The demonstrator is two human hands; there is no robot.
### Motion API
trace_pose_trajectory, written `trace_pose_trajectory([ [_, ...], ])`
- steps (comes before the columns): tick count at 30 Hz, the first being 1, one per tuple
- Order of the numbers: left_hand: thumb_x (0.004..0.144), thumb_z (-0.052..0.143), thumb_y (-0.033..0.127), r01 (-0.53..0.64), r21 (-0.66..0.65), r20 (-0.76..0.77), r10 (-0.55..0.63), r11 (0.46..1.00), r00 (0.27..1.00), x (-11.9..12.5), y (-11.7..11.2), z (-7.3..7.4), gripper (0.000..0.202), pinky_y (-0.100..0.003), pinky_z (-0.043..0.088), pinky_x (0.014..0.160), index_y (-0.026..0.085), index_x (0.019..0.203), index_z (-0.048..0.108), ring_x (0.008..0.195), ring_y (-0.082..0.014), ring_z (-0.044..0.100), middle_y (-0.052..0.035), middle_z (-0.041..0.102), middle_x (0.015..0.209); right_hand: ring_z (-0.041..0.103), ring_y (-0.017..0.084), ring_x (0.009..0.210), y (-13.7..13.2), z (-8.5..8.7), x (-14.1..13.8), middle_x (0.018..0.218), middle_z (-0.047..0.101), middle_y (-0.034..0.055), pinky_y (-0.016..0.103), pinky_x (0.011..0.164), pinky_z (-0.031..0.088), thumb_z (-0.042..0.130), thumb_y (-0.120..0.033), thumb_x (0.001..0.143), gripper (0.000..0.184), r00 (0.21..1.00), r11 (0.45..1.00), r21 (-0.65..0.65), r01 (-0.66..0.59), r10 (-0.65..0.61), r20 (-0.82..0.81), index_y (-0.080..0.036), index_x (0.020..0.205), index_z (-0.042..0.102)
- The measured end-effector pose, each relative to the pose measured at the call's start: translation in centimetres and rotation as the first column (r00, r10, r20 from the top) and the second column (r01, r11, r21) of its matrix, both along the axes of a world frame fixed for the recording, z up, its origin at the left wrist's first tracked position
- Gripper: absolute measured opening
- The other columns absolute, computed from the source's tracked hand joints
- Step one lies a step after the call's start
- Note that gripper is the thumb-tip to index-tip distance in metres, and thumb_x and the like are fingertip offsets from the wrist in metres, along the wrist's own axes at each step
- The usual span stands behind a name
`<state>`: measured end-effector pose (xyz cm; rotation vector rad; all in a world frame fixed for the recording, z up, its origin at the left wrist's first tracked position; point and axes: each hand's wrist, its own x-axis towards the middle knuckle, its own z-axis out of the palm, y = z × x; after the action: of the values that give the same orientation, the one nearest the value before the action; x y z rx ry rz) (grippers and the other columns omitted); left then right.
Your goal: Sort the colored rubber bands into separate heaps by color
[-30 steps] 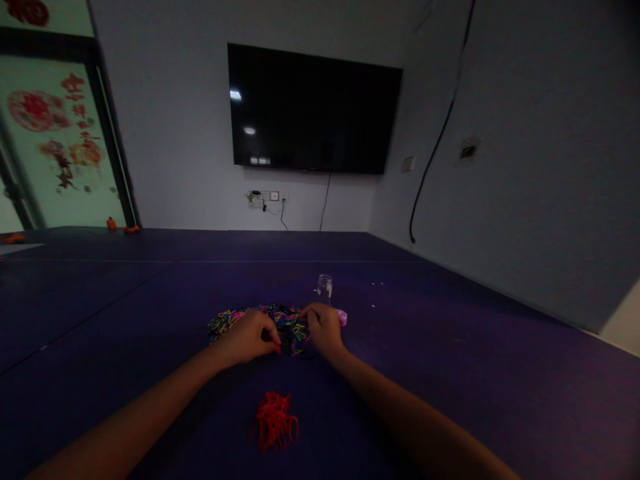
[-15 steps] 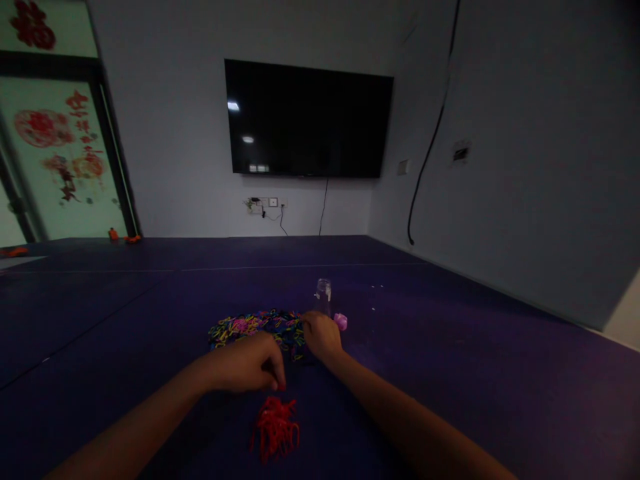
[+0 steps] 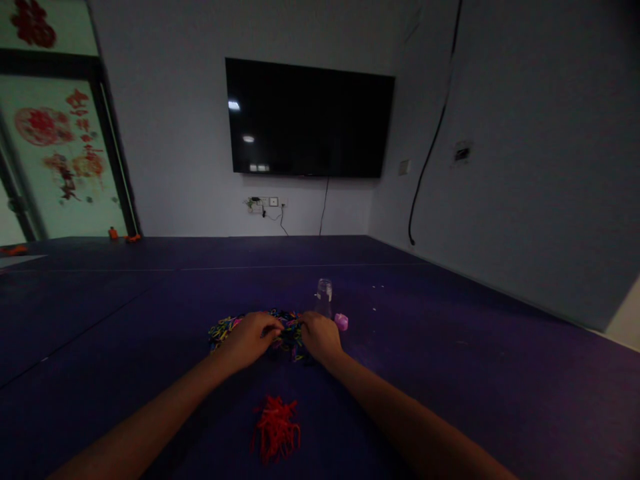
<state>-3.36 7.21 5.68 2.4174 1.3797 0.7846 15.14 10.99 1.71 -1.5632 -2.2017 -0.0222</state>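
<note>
On the purple floor just ahead, the left hand [image 3: 250, 339] has come back from the near red band pile [image 3: 276, 430] to the multicoloured band heap [image 3: 225, 327], joining the right hand [image 3: 320, 337]; both have curled fingers, and I cannot tell whether either grips a band.

The room is dark, so small things are hard to see. The left hand [image 3: 250, 339] and the right hand [image 3: 320, 337] cover the middle of the heap of many-coloured little loops [image 3: 226, 327]. The fingertips are tucked in, so each grip is hidden. The loops may be rubber bands, but they are too small to tell. The small clear glass jar [image 3: 324, 298] is faint. Both arms are cut off by the bottom edge. The door with red paper pictures [image 3: 55, 147] is cut off at the left.
</note>
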Motion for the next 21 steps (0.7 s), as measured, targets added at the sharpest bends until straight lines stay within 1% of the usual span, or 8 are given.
trace_pose_trajectory([
  [1,0.086,0.047,0.019,-0.03,0.119,-0.063,0.038,0.992,0.997,-0.2,0.5,-0.7,0.023,-0.036,0.046,0.084,0.018,0.091,0.07,0.093,-0.0217,0.061,-0.0075,0.071,0.094,0.06,0.019,0.096,0.0,-0.1,0.0,0.103,0.067,0.0071,0.025,0.079,0.041,0.039,-0.015,0.086,0.031,1.0,1.0,0.017,-0.003,0.003,0.001,-0.018,0.1,0.066],
  [3,0.09,0.042,0.019,-0.014,0.242,-0.16,0.055,0.97,0.986,-0.8,1.4,-2.3,0.028,-0.042,0.043,0.091,0.018,0.101,0.068,0.104,-0.0239,0.057,-0.0085,0.069,0.106,0.058,0.02,0.098,0.1,-0.1,-0.1,0.103,0.067,0.0079,0.026,0.082,0.04,0.04,-0.013,0.085,0.031,1.0,0.998,0.059,-0.026,0.026,0.004,-0.017,0.103,0.066],
  [5,0.091,0.039,0.019,0.039,0.281,-0.201,0.019,0.959,0.979,-1.6,2.2,-3.7,0.032,-0.042,0.04,0.097,0.02,0.113,0.063,0.116,-0.0232,0.051,-0.0072,0.065,0.118,0.056,0.021,0.099,0.2,-0.2,-0.2,0.103,0.067,0.0086,0.028,0.086,0.039,0.042,-0.012,0.083,0.032,0.998,0.994,0.086,-0.069,0.068,0.016,-0.016,0.104,0.066],
  [7,0.092,0.038,0.02,0.122,0.249,-0.251,-0.058,0.961,0.966,-2.2,2.7,-4.6,0.035,-0.041,0.037,0.102,0.023,0.12,0.059,0.123,-0.022,0.045,-0.0048,0.061,0.125,0.055,0.021,0.101,0.3,-0.2,-0.3,0.103,0.067,0.0088,0.029,0.09,0.037,0.043,-0.011,0.082,0.032,0.993,0.989,0.085,-0.121,0.119,0.028,-0.016,0.104,0.066],
  [9,0.094,0.036,0.022,0.138,0.221,-0.261,-0.078,0.966,0.962,-2.5,2.9,-4.9,0.036,-0.041,0.036,0.104,0.024,0.123,0.056,0.126,-0.0215,0.042,-0.0036,0.059,0.128,0.053,0.021,0.104,0.3,-0.2,-0.3,0.105,0.067,0.0083,0.03,0.092,0.035,0.043,-0.011,0.082,0.032,0.987,0.985,0.071,-0.158,0.156,0.03,-0.017,0.104,0.066],
  [11,0.094,0.036,0.024,0.128,0.21,-0.265,-0.069,0.969,0.962,-2.5,2.9,-4.9,0.035,-0.042,0.035,0.105,0.024,0.123,0.057,0.127,-0.0223,0.041,-0.004,0.059,0.127,0.052,0.021,0.106,0.2,-0.1,-0.4,0.108,0.066,0.0077,0.03,0.093,0.035,0.043,-0.011,0.082,0.033,0.985,0.984,0.057,-0.171,0.169,0.03,-0.018,0.106,0.066],
  [17,0.095,0.037,0.028,0.117,0.208,-0.304,-0.05,0.971,0.952,-2.2,2.9,-4.9,0.033,-0.045,0.034,0.105,0.022,0.115,0.063,0.127,-0.0245,0.042,-0.0066,0.059,0.127,0.052,0.022,0.107,0.3,-0.2,-0.2,0.109,0.066,0.0082,0.031,0.093,0.034,0.044,-0.011,0.081,0.034,0.989,0.988,0.048,-0.149,0.148,0.028,-0.017,0.107,0.066],
  [21,0.095,0.038,0.03,0.078,0.231,-0.293,-0.007,0.97,0.956,-2.4,3.3,-5.5,0.035,-0.044,0.035,0.105,0.021,0.121,0.058,0.126,-0.0247,0.043,-0.0075,0.058,0.127,0.052,0.022,0.107,0.5,-0.4,-0.2,0.109,0.066,0.0086,0.03,0.093,0.035,0.044,-0.01,0.081,0.035,0.987,0.987,0.041,-0.157,0.157,0.023,-0.016,0.107,0.066],
])
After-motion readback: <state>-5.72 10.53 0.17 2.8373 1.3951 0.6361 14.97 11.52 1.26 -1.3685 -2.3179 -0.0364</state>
